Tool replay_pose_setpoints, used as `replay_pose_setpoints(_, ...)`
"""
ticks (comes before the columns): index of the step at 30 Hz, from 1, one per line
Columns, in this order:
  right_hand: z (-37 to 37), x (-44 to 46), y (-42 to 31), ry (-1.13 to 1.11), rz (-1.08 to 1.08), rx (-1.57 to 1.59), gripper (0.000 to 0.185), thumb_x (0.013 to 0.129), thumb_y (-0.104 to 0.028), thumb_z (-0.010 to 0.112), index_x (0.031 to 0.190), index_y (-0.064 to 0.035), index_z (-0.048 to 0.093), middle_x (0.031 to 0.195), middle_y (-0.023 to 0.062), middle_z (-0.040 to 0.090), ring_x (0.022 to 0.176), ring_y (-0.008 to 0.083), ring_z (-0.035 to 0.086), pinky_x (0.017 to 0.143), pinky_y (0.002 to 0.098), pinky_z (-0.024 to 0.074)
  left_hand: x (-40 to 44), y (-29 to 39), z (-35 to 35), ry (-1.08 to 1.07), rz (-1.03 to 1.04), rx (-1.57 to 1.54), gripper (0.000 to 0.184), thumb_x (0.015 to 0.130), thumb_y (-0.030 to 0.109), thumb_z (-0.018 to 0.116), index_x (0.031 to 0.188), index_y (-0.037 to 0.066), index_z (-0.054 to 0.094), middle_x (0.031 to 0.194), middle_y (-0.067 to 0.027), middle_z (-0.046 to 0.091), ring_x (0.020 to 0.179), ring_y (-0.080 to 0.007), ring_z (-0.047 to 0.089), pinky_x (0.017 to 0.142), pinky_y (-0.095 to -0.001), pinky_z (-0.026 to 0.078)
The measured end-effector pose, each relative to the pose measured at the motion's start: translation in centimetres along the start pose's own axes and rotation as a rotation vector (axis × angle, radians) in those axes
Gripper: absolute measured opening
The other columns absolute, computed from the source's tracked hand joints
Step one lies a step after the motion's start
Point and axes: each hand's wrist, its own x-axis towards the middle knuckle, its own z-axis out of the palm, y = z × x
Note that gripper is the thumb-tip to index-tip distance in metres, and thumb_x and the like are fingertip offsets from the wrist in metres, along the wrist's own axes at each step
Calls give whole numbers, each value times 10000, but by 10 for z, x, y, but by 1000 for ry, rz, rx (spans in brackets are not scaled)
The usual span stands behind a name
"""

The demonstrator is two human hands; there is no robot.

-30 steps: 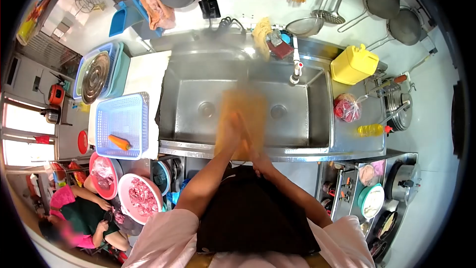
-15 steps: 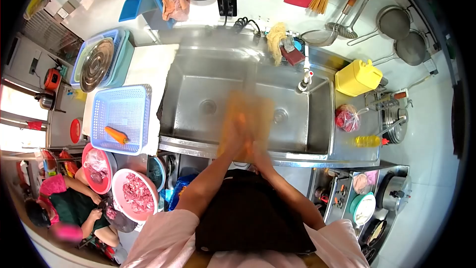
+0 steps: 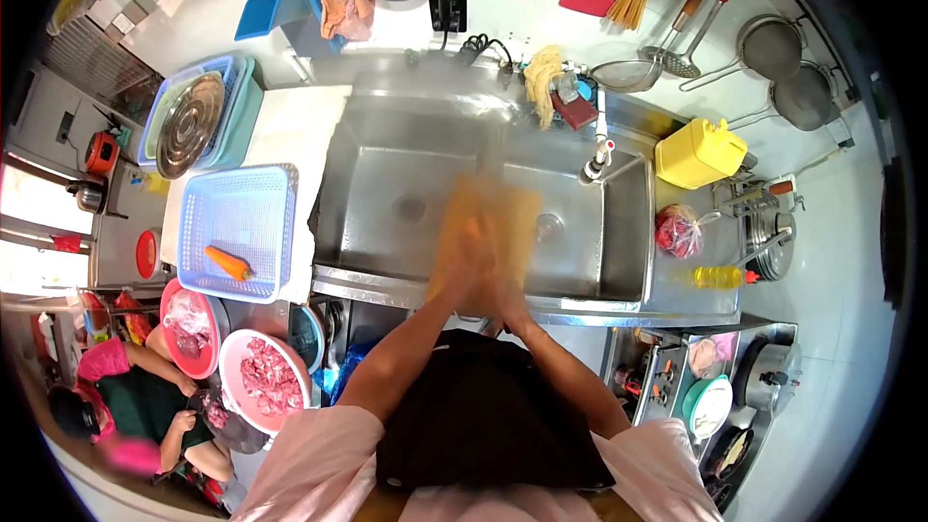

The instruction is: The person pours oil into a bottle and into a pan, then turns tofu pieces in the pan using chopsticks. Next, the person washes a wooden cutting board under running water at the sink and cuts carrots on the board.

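A tan, wooden-looking board (image 3: 517, 217) spans the front of the steel sink (image 3: 387, 174), blurred. Both hands are over it, close together and smeared by motion. My left hand (image 3: 461, 266) is on the board's left half, and an orange patch (image 3: 473, 227) shows at its fingertips, too blurred to name for certain. My right hand (image 3: 505, 298) sits nearer the front edge; what it holds, if anything, I cannot make out. Left of the sink, one carrot (image 3: 228, 263) lies in a blue plastic basket (image 3: 237, 184).
A faucet (image 3: 596, 162), a yellow jug (image 3: 698, 153) and an oil bottle (image 3: 717, 277) stand on the right. Stacked basins (image 3: 239, 116) are at the left. Below, a co-worker (image 3: 135, 396) sits beside a pink basin (image 3: 228, 387) of cut meat.
My right hand has shifted slightly on the board, and both hands remain blurred. The board stays over the sink front. The view has shifted slightly.
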Motion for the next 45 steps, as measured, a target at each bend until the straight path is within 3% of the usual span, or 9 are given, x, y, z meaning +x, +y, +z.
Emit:
replay_pose_setpoints(5, -7, -14, -17, -18, 146, 271, 615, 980, -605, 441, 1047, -17, 608, 586, 74, 550, 425, 177, 511, 368, 313, 387, 2, -3, -2, 81, -54, 41, 521, 918, 200, 680, 1315, 40, 383, 1120, -173, 638, 996, -281, 655, 817, -373, 537)
replay_pose_setpoints(8, -17, -18, -14, -142, 184, 271, 609, 982, -594, 444, 1046, -2, 573, 562, 92, 541, 385, 203, 498, 353, 340, 376, -4, 21, -10, 109, -85, 88, 509, 905, 223, 693, 1288, 29, 421, 1079, -186, 657, 959, -289, 673, 784, -380, 547)
replay_pose_setpoints(15, -6, -30, 1, -72, 64, 105, 582, 1014, -533, 415, 901, 15, 575, 499, 83, 477, 358, 212, 470, 350, 369, 372, 0, 22, -19, 59, -69, 41, 540, 883, 255, 710, 1279, 6, 440, 1068, -212, 674, 957, -335, 680, 832, -418, 528)
replay_pose_setpoints(21, -8, -39, 18, -57, 95, 120, 581, 1016, -545, 411, 765, -35, 528, 488, 60, 446, 351, 190, 437, 344, 354, 355, 2, 25, -19, 3, -138, 327, 629, 853, 311, 720, 1305, -14, 428, 1152, -240, 656, 1040, -380, 655, 882, -431, 504)
replay_pose_setpoints(33, -47, -45, 6, -298, 394, 571, 607, 976, -641, 430, 692, -105, 434, 496, 40, 406, 362, 162, 381, 352, 328, 328, -2, 50, -33, -40, -215, 78, 535, 809, 164, 671, 1281, -22, 500, 1107, -188, 664, 1024, -307, 656, 865, -378, 512)
replay_pose_setpoints(36, -51, -48, 4, -288, 360, 519, 620, 970, -653, 432, 697, -96, 439, 506, 43, 408, 371, 159, 379, 361, 327, 334, 2, 23, -28, 6, -182, -116, 476, 814, 167, 657, 1234, -11, 521, 1053, -155, 663, 964, -271, 658, 826, -364, 520)
replay_pose_setpoints(39, -49, -52, -4, -212, 311, 384, 646, 969, -659, 427, 665, -89, 446, 492, 44, 409, 358, 160, 385, 354, 333, 333, 0, 21, -32, 90, -232, -78, 430, 826, 185, 635, 1203, 10, 523, 1022, -131, 655, 918, -230, 650, 786, -339, 520)
replay_pose_setpoints(42, -43, -49, 3, -175, 195, 258, 665, 977, -648, 418, 617, -90, 446, 463, 40, 405, 340, 167, 403, 346, 341, 337, -3, 26, -44, 21, -339, -194, 459, 827, 239, 637, 1211, 22, 510, 1049, -157, 653, 947, -303, 662, 801, -392, 524)
replay_pose_setpoints(45, -33, -44, 10, -140, 175, 190, 687, 987, -629, 411, 601, -64, 469, 440, 44, 407, 331, 185, 437, 341, 345, 347, 0, 46, -50, 114, -366, 301, 527, 829, 301, 642, 1255, 39, 476, 1099, -189, 641, 1003, -395, 648, 852, -474, 512)
